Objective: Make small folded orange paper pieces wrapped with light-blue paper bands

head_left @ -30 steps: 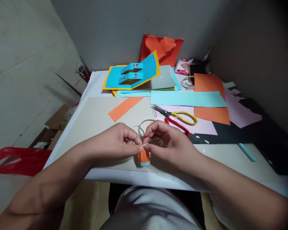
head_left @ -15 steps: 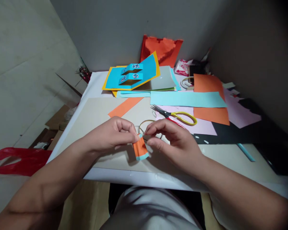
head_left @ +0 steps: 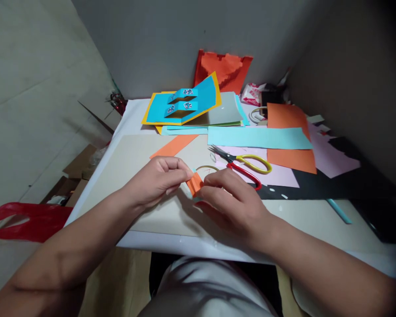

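A small orange paper roll with a light blue edge is held between both hands just above the grey cardboard sheet. My left hand pinches its upper left end with thumb and forefinger. My right hand closes its fingers over the roll's right side and hides part of it. A thin wire ring lies on the cardboard just behind the hands.
Scissors with yellow and red handles lie to the right of the hands. An orange strip, a light blue sheet, orange paper and a blue pop-up card lie further back. A red bag sits at the left.
The roll has been lifted and turned from hanging upright to lying tilted between the hands. My right hand has moved over it from the right.
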`<state>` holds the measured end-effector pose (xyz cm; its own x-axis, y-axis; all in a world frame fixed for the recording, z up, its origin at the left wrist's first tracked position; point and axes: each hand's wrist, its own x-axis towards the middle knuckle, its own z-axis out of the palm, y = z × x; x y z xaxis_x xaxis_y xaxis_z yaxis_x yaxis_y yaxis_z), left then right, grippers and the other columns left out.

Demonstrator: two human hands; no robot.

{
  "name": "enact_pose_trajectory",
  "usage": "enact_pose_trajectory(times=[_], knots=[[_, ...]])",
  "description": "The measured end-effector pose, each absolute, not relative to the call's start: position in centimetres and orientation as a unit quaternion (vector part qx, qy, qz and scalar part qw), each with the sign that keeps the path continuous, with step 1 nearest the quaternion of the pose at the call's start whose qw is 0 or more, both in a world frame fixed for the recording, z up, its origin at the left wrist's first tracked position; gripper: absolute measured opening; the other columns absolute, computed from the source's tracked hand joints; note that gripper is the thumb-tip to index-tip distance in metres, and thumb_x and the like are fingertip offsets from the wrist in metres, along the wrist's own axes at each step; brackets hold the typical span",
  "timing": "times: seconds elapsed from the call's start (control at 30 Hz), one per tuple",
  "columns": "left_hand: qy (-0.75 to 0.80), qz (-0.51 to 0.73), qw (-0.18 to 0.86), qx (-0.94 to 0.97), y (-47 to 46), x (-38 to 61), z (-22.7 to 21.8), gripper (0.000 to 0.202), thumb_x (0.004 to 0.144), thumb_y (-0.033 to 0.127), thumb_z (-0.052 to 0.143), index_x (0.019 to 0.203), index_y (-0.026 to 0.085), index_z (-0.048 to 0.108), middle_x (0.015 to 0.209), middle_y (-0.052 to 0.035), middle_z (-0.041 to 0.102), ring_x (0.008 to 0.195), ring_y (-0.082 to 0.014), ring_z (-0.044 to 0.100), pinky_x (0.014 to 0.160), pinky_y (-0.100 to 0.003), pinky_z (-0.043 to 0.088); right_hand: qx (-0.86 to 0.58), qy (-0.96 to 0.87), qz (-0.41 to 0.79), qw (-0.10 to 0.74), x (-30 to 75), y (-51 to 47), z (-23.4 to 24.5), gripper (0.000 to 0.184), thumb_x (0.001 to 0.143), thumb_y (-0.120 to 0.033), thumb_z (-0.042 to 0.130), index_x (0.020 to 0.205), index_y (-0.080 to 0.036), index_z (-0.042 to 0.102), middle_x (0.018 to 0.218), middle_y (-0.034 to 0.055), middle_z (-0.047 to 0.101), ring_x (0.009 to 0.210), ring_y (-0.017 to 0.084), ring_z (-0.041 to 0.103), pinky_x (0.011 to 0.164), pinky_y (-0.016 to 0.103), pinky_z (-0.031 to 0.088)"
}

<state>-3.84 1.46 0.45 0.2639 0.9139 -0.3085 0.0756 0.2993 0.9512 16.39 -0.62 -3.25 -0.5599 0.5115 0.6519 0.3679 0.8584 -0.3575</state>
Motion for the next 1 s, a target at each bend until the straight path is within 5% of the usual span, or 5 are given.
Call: enact_pose_trajectory(times=[0.33, 0.5, 0.73, 0.9, 1.0], knots=[[0.479, 0.250, 0.634, 0.553, 1.9, -4.6, 0.9, 0.018, 0.080, 0.031, 0.070, 0.078, 0.013, 0.067, 0.043, 0.0071, 0.041, 0.042, -0.0054, 0.030, 0.042, -0.020, 0.020, -0.399, -0.738, 0.317, 0.443, 16.5, 0.0, -2.5, 0.007, 0.088, -0.017, 0.062, 0.093, -0.022, 0.060, 0.093, 0.0044, 0.067, 0.080, 0.017, 0.063, 0.070, 0.032, 0.053], [0.539, 0.202, 0.493, 0.652, 1.3, -4.3, 0.9, 0.038, 0.085, 0.030, 0.063, 0.054, 0.017, 0.048, 0.046, 0.0044, 0.042, 0.045, -0.0064, 0.034, 0.043, -0.021, 0.023, -0.430, -0.639, 0.469, 0.432, 16.2, 0.4, -2.8, 0.003, 0.089, -0.023, 0.064, 0.087, -0.022, 0.062, 0.083, 0.0018, 0.067, 0.075, 0.016, 0.065, 0.068, 0.031, 0.054], [0.525, 0.191, 0.486, 0.672, 0.9, -4.4, 1.0, 0.032, 0.087, 0.032, 0.060, 0.061, 0.015, 0.056, 0.052, 0.0055, 0.037, 0.050, -0.0070, 0.032, 0.044, -0.020, 0.022, -0.408, -0.737, 0.359, 0.402, 16.1, 0.3, -3.6, 0.035, 0.077, -0.024, 0.077, 0.108, -0.022, 0.061, 0.107, 0.0066, 0.068, 0.085, 0.019, 0.065, 0.069, 0.033, 0.056], [0.488, 0.163, 0.538, 0.667, 0.7, -4.1, 1.1, 0.026, 0.089, 0.037, 0.058, 0.077, 0.015, 0.065, 0.060, 0.0053, 0.036, 0.054, -0.0081, 0.031, 0.047, -0.020, 0.023, -0.415, -0.724, 0.390, 0.390, 15.9, 0.2, -3.9, 0.026, 0.083, -0.019, 0.068, 0.108, -0.022, 0.064, 0.106, 0.0059, 0.072, 0.096, 0.021, 0.068, 0.076, 0.032, 0.057], [0.509, 0.169, 0.498, 0.681, 0.7, -4.1, 0.9, 0.031, 0.088, 0.036, 0.058, 0.065, 0.016, 0.054, 0.058, 0.0055, 0.031, 0.053, -0.0083, 0.028, 0.047, -0.022, 0.021, -0.418, -0.659, 0.490, 0.389, 15.8, 0.5, -3.7, 0.021, 0.083, -0.025, 0.070, 0.104, -0.021, 0.067, 0.107, 0.0068, 0.073, 0.095, 0.021, 0.069, 0.080, 0.034, 0.056]])
